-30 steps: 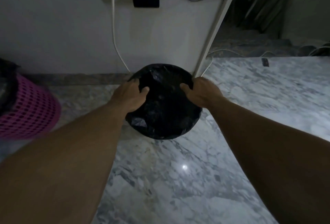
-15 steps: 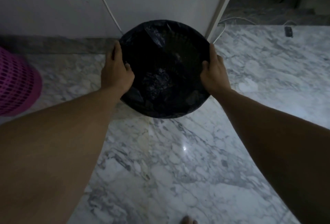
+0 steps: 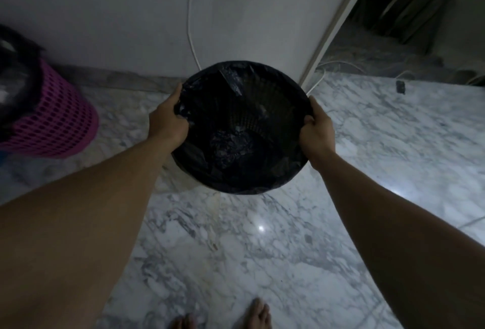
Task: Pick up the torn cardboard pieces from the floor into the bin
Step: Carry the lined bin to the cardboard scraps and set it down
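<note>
Both hands, left hand [image 3: 168,118] and right hand [image 3: 316,129], grip the round black-lined bin's [image 3: 244,187] rim over the white marble floor [image 3: 262,250] by the wall [image 3: 105,13].

No legible text or labels anywhere.

The view was dim and grainy. A small glare spot shone on the marble floor [image 3: 236,255] toward 6 o'clock, with a broader bright patch at 3 o'clock. The bin [image 3: 244,129] was nearly black inside. Wide-angle distortion bent the edges.
</note>
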`<state>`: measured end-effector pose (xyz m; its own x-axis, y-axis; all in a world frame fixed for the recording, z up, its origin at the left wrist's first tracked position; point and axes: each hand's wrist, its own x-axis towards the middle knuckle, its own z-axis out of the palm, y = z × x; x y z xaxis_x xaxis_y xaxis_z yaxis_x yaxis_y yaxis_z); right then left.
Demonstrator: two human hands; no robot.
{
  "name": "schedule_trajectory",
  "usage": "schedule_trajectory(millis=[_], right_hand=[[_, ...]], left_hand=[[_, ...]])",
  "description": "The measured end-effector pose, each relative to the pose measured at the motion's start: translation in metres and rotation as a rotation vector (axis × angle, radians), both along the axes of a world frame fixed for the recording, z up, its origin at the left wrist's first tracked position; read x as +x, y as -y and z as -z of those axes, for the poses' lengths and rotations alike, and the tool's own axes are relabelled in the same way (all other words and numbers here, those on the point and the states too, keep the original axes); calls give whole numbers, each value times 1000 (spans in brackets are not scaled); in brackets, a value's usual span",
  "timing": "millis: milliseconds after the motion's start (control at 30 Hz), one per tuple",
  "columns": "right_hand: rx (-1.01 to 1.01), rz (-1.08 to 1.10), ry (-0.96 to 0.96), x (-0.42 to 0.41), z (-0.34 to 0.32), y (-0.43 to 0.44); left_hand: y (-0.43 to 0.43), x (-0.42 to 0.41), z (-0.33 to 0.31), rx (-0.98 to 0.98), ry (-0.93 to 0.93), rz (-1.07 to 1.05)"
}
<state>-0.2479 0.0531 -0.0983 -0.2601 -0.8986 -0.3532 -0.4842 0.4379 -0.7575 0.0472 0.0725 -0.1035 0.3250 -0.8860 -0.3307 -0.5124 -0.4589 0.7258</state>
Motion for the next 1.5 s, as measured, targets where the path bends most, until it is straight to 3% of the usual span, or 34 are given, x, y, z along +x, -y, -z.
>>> schedule_trajectory(millis=[233, 333, 567, 800, 933, 1167, 1500], right_hand=[[-76, -83, 50, 28, -154, -30], [-103, -111, 65, 53, -228, -41], [-219, -168, 143, 120, -387, -70], [-274, -375, 181, 208, -516, -119], [-287, -565, 191, 259, -565, -151], [-186, -942, 447, 359, -613, -224], [-118, -1493, 554, 455, -665, -396]], left_hand=[[-44, 37, -160, 16, -72, -35], [-67, 59, -228, -12, -143, -154], [-144, 107, -382, -196, -509, -474], [-246, 172, -505, -334, -587, -644], [-316, 218, -550, -435, -543, -744], [-452, 239, -623, -572, -434, -1062], [-681, 177, -678, -737, -249, -1525]])
